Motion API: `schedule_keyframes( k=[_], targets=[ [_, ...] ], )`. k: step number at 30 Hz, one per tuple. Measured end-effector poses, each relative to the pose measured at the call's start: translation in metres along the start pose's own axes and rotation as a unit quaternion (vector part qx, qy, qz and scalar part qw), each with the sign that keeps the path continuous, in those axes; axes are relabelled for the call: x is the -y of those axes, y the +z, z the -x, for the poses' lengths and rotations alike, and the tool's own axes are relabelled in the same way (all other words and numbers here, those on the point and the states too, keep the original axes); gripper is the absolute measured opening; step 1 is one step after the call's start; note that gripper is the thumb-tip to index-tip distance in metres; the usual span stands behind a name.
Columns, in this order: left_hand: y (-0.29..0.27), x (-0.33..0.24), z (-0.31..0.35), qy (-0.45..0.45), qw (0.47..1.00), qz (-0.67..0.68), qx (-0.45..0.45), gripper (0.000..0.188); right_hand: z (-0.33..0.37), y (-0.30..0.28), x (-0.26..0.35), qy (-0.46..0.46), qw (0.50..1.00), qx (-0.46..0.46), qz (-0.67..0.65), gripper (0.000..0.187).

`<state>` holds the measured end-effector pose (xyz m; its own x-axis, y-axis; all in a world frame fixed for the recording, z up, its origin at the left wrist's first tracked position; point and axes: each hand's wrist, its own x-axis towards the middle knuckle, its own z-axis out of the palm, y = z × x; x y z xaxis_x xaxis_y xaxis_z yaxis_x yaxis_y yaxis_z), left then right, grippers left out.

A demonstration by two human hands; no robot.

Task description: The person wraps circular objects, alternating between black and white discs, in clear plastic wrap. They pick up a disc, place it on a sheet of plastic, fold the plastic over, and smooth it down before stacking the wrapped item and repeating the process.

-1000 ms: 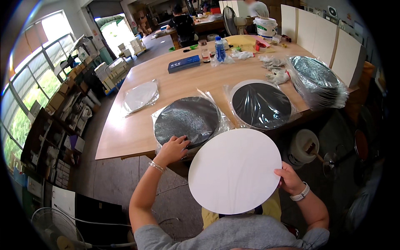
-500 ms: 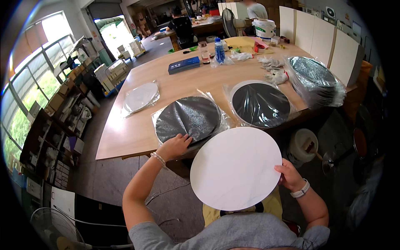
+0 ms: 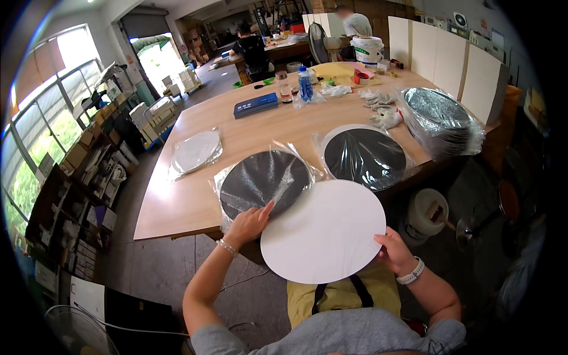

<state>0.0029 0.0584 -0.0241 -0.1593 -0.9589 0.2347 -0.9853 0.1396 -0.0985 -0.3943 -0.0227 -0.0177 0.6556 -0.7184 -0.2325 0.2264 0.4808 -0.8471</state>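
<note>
My right hand (image 3: 395,253) is closed on the right edge of a large white round board (image 3: 324,234), thumb on top. The board is tilted, and its far left edge overlaps the near right side of a black disc (image 3: 260,180) in clear plastic film. My left hand (image 3: 248,226) lies at the near edge of that black disc, fingers stretched out over the film. Its fingertips are close to the white board's left edge; the thumb is hard to make out. Right of this disc lies another film-covered black disc (image 3: 364,155) with a pale rim.
On the wooden table (image 3: 177,204) are a wrapped white disc (image 3: 196,149), a blue box (image 3: 255,105), a blue bottle (image 3: 305,84), gloves (image 3: 386,117) and a stack of wrapped discs (image 3: 441,121). A bucket (image 3: 427,213) stands below right. Two people are farther back.
The white board has moved left and flattened, its far edge now over the black disc's near side. My left hand's fingers have stretched out more, and the film's creases have shifted.
</note>
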Motion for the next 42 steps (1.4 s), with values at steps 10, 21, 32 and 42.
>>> schedule_keyframes(
  k=[10, 21, 32, 42],
  targets=[
    [0.048, -0.06, 0.08, -0.538, 0.778, 0.205, -0.251, 0.045, 0.028, 0.024, -0.024, 0.054, 0.997, -0.042, -0.03, 0.016],
    [0.158, -0.115, 0.025, -0.213, 0.555, 0.699, -0.398, 0.027, 0.032, 0.042, -0.042, 0.074, 0.995, -0.061, -0.021, 0.017],
    [0.236, -0.15, 0.041, -0.324, 0.61, 0.649, -0.318, 0.026, 0.015, 0.061, -0.048, 0.108, 0.993, -0.055, -0.005, 0.017],
    [0.17, -0.14, 0.016, -0.39, 0.662, 0.559, -0.313, 0.023, -0.106, 0.109, -0.075, 0.129, 0.988, 0.057, -0.063, 0.024]
  ],
)
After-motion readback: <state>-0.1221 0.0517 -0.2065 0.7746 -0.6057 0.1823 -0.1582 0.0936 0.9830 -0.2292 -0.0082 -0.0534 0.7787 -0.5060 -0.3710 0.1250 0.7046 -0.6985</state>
